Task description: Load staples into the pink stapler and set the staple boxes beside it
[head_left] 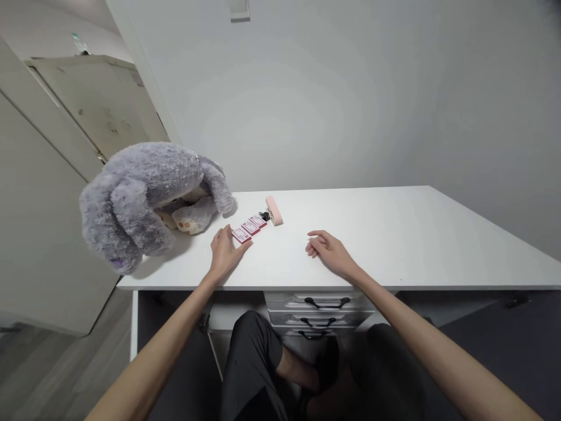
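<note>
Three small red-and-white boxes lie in a slanting row on the white tabletop, the nearest box (241, 235) at the lower left of the row. My left hand (223, 251) has its thumb and fingers around that nearest box, at opposite sides of it. The middle box (251, 228) and the far box (258, 221) sit just beyond. Past them are a small black object (265, 216), its kind unclear, and a pink stapler (274, 210). My right hand (328, 251) holds nothing; its index finger is stretched out and the others are loosely curled, over the tabletop right of the boxes.
A large grey plush toy (153, 175) occupies the left end of the white table (416, 234). A pale wall (328, 105) rises behind. Clear drawers with black handles (326, 303) stand under the front edge, near my legs (254, 362).
</note>
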The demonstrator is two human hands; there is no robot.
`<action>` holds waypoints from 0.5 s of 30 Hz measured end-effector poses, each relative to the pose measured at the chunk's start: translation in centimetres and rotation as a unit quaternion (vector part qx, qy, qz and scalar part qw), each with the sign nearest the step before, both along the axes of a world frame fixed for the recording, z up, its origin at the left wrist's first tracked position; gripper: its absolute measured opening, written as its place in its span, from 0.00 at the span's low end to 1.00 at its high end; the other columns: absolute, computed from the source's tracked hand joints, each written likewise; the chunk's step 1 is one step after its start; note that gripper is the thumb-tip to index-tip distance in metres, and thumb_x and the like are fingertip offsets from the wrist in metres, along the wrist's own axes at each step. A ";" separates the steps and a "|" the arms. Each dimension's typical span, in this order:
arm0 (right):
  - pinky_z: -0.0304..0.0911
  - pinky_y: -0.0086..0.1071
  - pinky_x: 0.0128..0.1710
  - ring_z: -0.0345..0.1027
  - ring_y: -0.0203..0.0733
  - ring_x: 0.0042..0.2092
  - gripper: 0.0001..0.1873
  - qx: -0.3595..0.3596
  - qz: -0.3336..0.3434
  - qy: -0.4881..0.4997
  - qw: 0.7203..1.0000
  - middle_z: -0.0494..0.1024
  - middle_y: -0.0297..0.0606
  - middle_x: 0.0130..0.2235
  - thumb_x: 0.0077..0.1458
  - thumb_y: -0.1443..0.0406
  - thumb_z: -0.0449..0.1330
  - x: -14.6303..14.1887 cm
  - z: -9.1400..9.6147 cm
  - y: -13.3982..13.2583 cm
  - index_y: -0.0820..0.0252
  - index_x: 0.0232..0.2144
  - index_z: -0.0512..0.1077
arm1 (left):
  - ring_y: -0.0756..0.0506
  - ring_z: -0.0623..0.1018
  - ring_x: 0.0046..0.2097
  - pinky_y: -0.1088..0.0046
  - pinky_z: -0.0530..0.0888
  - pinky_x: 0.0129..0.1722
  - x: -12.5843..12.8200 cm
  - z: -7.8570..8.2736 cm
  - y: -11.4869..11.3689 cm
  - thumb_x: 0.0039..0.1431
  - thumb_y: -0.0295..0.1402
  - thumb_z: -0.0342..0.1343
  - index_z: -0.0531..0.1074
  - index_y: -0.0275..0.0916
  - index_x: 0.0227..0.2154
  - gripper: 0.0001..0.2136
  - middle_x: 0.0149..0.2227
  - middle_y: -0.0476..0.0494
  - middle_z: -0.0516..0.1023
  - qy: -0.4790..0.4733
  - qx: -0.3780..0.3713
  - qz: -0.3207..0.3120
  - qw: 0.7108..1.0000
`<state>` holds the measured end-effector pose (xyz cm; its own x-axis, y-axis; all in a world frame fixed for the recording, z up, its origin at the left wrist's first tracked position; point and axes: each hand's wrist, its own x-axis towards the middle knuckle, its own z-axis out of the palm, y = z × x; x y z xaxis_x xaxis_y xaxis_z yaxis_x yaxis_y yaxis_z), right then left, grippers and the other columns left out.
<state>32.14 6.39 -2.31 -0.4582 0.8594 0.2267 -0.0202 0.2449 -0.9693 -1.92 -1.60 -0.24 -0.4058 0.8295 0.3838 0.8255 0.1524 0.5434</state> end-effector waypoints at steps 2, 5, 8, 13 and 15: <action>0.74 0.44 0.44 0.77 0.46 0.39 0.22 0.018 -0.039 -0.032 0.999 0.83 0.41 0.38 0.68 0.47 0.59 1.7 -0.2 0.5 0.58 0.50 0.74 | 0.26 0.61 0.75 0.42 0.59 0.75 0.5 0.1 -0.3 0.58 0.48 0.69 0.64 0.35 0.68 0.41 0.71 0.24 0.68 -0.003 0.026 -0.014 1.000; 0.73 0.50 0.53 0.78 0.51 0.47 0.20 0.081 -0.139 -0.107 0.981 0.84 0.47 0.47 0.67 0.50 0.59 3.9 -0.8 1.4 0.58 0.49 0.77 | 0.29 0.58 0.78 0.43 0.57 0.76 1.9 0.4 -1.0 0.66 0.45 0.63 0.65 0.39 0.68 0.32 0.72 0.28 0.67 0.008 0.083 -0.070 0.994; 0.69 0.55 0.62 0.76 0.56 0.57 0.21 0.168 -0.192 -0.170 0.952 0.81 0.53 0.57 0.67 0.53 0.57 5.1 -1.8 2.4 0.59 0.52 0.78 | 0.32 0.58 0.78 0.42 0.57 0.76 3.9 0.8 -1.7 0.70 0.41 0.58 0.68 0.42 0.66 0.24 0.72 0.33 0.68 0.042 0.095 -0.151 0.983; 0.52 0.59 0.75 0.58 0.61 0.75 0.29 0.239 -0.163 -0.305 0.907 0.70 0.55 0.71 0.72 0.51 0.52 4.9 -3.1 2.9 0.63 0.63 0.74 | 0.33 0.62 0.77 0.43 0.61 0.75 6.7 0.7 -1.6 0.71 0.45 0.58 0.72 0.42 0.63 0.22 0.73 0.35 0.68 0.051 0.020 -0.270 0.961; 0.48 0.59 0.77 0.54 0.61 0.77 0.30 0.239 -0.146 -0.343 0.896 0.67 0.53 0.73 0.74 0.50 0.51 4.5 -3.2 2.7 0.62 0.66 0.72 | 0.33 0.65 0.75 0.45 0.64 0.74 7.1 0.3 -1.3 0.71 0.47 0.58 0.73 0.42 0.63 0.24 0.71 0.35 0.71 0.045 -0.021 -0.291 0.956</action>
